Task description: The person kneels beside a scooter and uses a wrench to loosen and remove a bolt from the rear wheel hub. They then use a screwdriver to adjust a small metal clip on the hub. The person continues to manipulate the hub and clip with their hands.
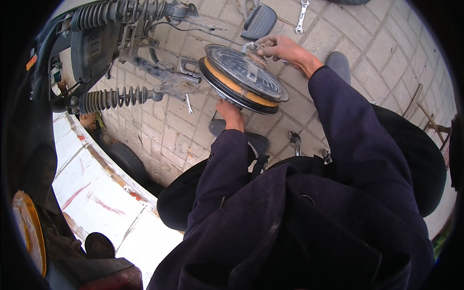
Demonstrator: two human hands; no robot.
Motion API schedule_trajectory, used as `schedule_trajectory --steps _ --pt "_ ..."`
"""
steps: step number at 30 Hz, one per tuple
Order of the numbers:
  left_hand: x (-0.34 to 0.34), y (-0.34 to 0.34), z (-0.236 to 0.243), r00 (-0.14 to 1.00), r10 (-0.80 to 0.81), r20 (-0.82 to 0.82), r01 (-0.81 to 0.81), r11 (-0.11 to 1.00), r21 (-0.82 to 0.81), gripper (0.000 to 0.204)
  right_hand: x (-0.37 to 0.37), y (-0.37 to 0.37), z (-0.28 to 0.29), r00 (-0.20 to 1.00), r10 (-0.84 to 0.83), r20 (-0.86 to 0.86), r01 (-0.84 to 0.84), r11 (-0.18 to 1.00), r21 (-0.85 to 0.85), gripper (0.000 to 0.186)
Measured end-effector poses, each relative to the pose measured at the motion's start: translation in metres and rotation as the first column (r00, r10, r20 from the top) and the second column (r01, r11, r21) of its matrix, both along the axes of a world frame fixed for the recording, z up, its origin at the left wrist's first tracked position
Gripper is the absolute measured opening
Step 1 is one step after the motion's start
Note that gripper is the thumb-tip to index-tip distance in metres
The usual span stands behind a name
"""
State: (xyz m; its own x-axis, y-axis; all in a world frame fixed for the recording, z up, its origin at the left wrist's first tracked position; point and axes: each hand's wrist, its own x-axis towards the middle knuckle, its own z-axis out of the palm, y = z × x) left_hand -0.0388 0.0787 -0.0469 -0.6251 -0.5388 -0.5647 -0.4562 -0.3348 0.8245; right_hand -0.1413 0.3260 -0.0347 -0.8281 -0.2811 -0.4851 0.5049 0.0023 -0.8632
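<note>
Wheel with orange band point(216, 69) tilted over the paving point(169, 130), beside the shock absorbers point(116, 98); right hand point(279, 48) had its fingers closed on a small metal fitting point(250, 47) at the hub. Left hand point(230, 114) sat under the lower rim, its grip hidden, so could not tell. Good handling seemed to want firm support below, light fingertips above, the tilt kept constant.

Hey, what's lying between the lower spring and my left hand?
In the head view, a small wrench lies on the paving between the lower spring and your left hand, beyond the spring's end fitting.
</note>
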Motion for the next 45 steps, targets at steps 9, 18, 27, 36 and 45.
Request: schedule_trajectory --steps 9,18,27,36,45 --pt "-0.004 0.004 0.011 0.999 -0.017 0.048 0.017 1.000 -0.005 0.018 0.003 0.009 -0.002 0.999 -0.052 -0.015 0.050 0.996 -0.078 0.047" --pt "-0.003 0.007 0.013 0.999 0.005 0.043 -0.006 1.000 0.020 0.019 -0.001 0.022 0.008 0.999 -0.020 0.042 0.008 0.960 0.281 0.069" --pt "-0.002 0.003 0.006 1.000 0.003 -0.005 -0.003 0.999 0.053 0.019 -0.004 0.022 0.007 0.991 0.094 -0.092 -0.070 0.968 0.240 0.054" --pt "-0.004 0.005 0.009 0.999 0.041 0.013 -0.042 0.996 0.079 0.021 -0.010 0.025 0.009 0.989 0.074 0.125 -0.102 0.967 0.233 0.047" --pt "-0.004 0.007 0.012 0.999 0.025 0.024 -0.026 0.999 0.040 0.014 -0.008 0.027 0.017 0.992 0.054 -0.116 -0.040 0.991 0.124 0.049"
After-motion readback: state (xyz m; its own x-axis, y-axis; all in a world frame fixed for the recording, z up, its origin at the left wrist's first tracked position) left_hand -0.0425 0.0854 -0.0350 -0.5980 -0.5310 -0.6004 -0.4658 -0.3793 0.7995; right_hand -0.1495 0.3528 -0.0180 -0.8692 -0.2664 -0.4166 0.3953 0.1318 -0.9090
